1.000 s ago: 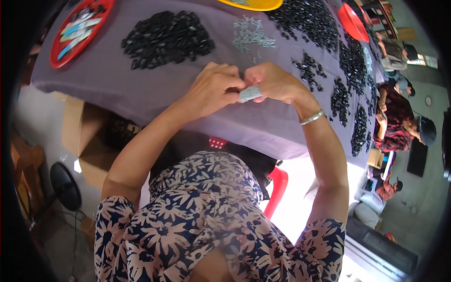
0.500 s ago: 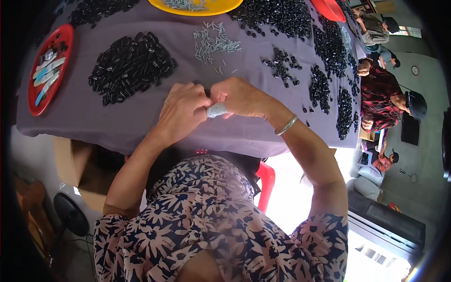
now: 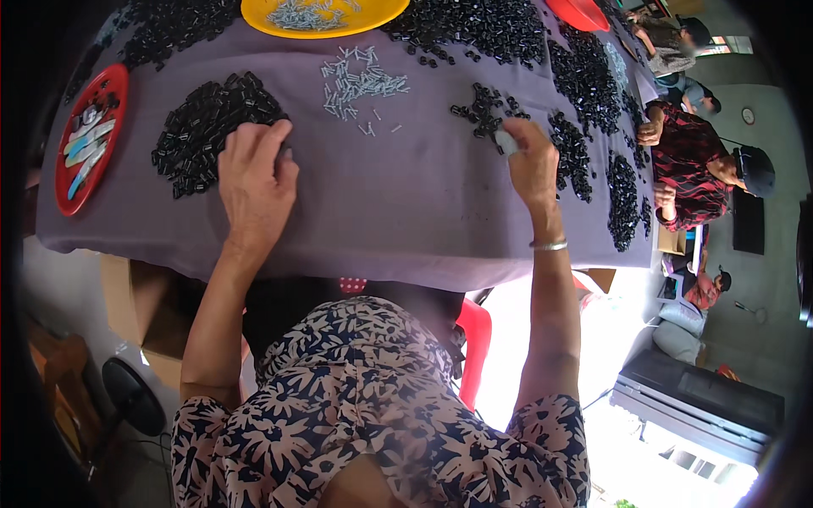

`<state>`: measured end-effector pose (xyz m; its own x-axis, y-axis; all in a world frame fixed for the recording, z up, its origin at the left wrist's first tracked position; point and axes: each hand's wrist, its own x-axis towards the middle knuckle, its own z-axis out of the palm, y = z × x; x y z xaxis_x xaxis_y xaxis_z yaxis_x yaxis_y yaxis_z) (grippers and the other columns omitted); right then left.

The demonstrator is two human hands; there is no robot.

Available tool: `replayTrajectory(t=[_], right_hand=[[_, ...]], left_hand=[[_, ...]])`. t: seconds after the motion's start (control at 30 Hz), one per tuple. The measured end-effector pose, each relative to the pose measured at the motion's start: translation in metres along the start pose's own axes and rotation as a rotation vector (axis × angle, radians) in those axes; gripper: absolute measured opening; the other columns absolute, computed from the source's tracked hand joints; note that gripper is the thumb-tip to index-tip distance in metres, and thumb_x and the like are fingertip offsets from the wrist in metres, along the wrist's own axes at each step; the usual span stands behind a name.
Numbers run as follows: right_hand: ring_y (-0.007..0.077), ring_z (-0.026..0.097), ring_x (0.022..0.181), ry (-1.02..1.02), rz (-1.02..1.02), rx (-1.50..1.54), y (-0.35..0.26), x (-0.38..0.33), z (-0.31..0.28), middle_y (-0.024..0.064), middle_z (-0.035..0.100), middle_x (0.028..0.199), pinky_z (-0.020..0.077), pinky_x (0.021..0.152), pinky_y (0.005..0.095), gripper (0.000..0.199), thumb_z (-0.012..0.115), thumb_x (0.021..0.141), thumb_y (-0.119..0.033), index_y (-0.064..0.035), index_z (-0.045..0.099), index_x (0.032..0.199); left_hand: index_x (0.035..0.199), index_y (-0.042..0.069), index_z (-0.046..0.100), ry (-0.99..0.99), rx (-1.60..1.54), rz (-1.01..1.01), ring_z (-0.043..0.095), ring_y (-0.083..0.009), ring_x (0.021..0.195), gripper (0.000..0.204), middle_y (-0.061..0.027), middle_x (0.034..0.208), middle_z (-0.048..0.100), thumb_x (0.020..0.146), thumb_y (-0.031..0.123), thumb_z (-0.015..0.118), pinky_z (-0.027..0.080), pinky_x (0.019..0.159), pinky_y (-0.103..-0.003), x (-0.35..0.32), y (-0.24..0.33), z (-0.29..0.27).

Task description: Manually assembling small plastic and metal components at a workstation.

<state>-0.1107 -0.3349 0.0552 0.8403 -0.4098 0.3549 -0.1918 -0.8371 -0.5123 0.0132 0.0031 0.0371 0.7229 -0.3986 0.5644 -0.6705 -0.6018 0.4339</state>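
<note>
head view: curled left hand (image 3: 258, 173) overlaps the black cylinder pile (image 3: 195, 131), upper left; curled right hand (image 3: 533, 162) is at the small black cluster (image 3: 484, 106), upper right. cannot tell if either pinches anything. silver pins (image 3: 360, 85) lie between.

the short-sleeved garment (image 3: 347, 398) is floral (navy and pink).

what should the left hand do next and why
Probably pick one piece from the large black pile with the left hand: it sits at that pile's right edge, while the right hand is over by the smaller black cluster. Whether the left hand holds a piece is hard to see.
</note>
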Motion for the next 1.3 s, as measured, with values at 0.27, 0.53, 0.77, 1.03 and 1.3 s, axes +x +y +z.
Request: replayTrajectory(t=[0.27,0.53,0.77,1.03,1.3], right_hand=[[0.0328,0.064,0.083,-0.118,-0.124,-0.113,-0.029,0.014,0.036,0.0129,0.066,0.096,0.0506,0.075,0.0394,0.025,0.066,0.08,0.004,-0.0066,0.069,0.102],[0.0317,0.059,0.105,-0.175,-0.266,-0.359,-0.007,-0.046,-0.019,0.0123,0.065,0.11,0.0491,0.088,0.0403,0.044,0.056,0.069,0.013,-0.0031,0.068,0.109],[0.0238,0.064,0.094,0.2,-0.08,-0.203,0.021,-0.061,-0.031,0.0105,0.067,0.106,0.0509,0.085,0.0333,0.029,0.06,0.083,0.007,-0.0024,0.067,0.11],[0.0103,0.061,0.081,-0.01,0.06,0.085,0.009,-0.03,-0.028,0.0046,0.067,0.09,0.0479,0.073,0.0253,0.018,0.067,0.085,0.001,-0.0054,0.07,0.102],[0.0295,0.066,0.084,-0.241,-0.367,-0.069,-0.009,0.019,0.006,0.0104,0.065,0.092,0.0519,0.074,0.0345,0.024,0.062,0.078,0.008,-0.0022,0.069,0.099]], left_hand=[[0.101,0.003,0.064,-0.143,-0.324,0.048,0.058,-0.029,0.084,0.027,-0.0088,0.09,0.057,0.076,-0.003,0.07,0.048,0.074,-0.039,-0.017,0.011,0.015],[0.099,0.002,0.065,-0.223,-0.339,-0.026,0.058,-0.027,0.081,0.023,-0.0085,0.087,0.057,0.077,-0.001,0.071,0.047,0.071,-0.037,-0.01,0.012,0.011],[0.099,0.002,0.066,-0.234,-0.332,-0.021,0.058,-0.0259,0.083,0.022,-0.0079,0.086,0.058,0.078,-0.001,0.071,0.048,0.072,-0.036,-0.01,0.012,0.01],[0.089,0.0,0.068,-0.054,-0.551,0.049,0.05,-0.0151,0.055,0.012,-0.0065,0.075,0.059,0.08,-0.002,0.075,0.04,0.049,-0.029,-0.013,0.02,0.007],[0.064,-0.004,0.047,-0.275,-0.783,-0.174,0.033,-0.0064,0.052,0.036,-0.0007,0.054,0.036,0.089,0.008,0.069,0.027,0.046,-0.028,-0.014,0.011,0.003]])
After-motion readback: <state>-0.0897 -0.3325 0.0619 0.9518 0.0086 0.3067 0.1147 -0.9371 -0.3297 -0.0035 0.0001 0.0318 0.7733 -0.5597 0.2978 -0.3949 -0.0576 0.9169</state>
